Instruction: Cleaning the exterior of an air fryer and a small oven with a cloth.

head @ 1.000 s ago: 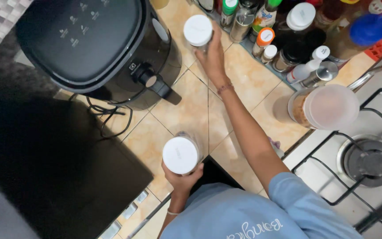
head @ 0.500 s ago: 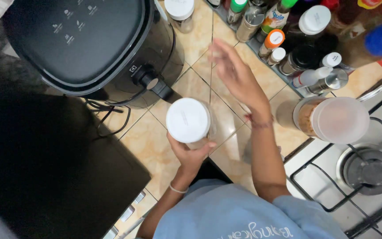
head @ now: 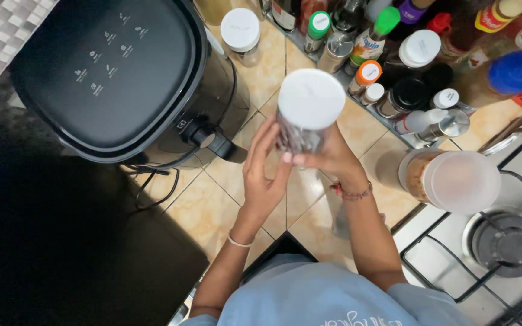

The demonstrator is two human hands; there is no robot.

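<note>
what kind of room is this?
Most likely a home kitchen: a gas hob at the right, a black air fryer on the tiled counter, and a row of spice and sauce bottles behind.

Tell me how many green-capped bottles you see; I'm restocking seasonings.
2 green-capped bottles, in the back row beyond the held white-lidded jar: the shorter bottle left, the taller bottle right. More may be hidden.

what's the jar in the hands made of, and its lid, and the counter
Jar: looks like clear glass or hard plastic, since the dark contents show through; which one is unclear. Lid: seemingly matte white plastic, flat and evenly coloured. Counter: glazed ceramic tile, by its beige marbling, sheen and grout lines.
</note>
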